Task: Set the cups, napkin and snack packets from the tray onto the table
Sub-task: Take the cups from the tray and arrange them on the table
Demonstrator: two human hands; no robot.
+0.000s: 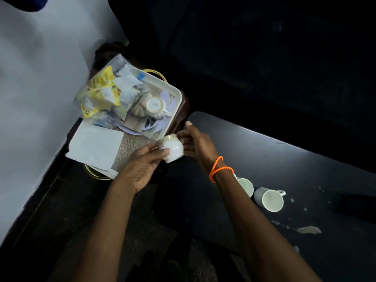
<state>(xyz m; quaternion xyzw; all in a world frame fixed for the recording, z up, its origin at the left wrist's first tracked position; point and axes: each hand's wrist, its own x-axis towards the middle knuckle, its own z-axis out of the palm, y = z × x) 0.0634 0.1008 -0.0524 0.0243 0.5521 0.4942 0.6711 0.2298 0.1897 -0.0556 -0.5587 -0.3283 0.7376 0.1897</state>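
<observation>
A white cup with a gold rim (173, 148) is held on its side between my left hand (142, 165) and my right hand (195, 143), just off the tray's near corner. The white tray (175, 94) rests on a dark stool. On it lie clear and yellow snack packets (101, 90), a white napkin (95, 147) and two upturned ribbed cups (151, 106). Two white cups (270, 199) stand on the dark table (284, 155) to the right, one partly hidden behind my right wrist.
A pale wall (40, 98) runs along the left. White specks and a smear (309, 230) mark the table near its front edge. An orange bead band (218, 168) circles my right wrist. Everything beyond the table is dark.
</observation>
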